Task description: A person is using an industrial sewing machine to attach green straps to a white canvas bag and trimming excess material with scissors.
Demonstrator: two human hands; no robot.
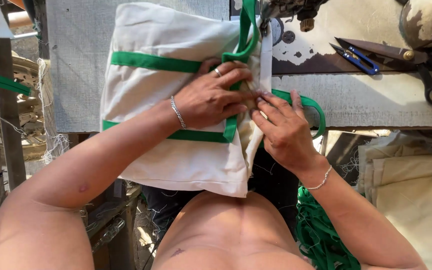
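Pressing your left hand (211, 97) flat on the bag (176, 95), you pin its green strap (156, 62) with fingers spread. Your right hand (283, 130), just beside the bag's right edge, pinches that edge with fingers narrowed. The bag lies on the table (376, 102); snips (356, 59) and scissors (426, 65) sit well right of it.

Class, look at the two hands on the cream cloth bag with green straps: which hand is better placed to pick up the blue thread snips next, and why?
Probably the right hand: the small blue thread snips lie on its side, while the left hand presses the cream cloth bag.
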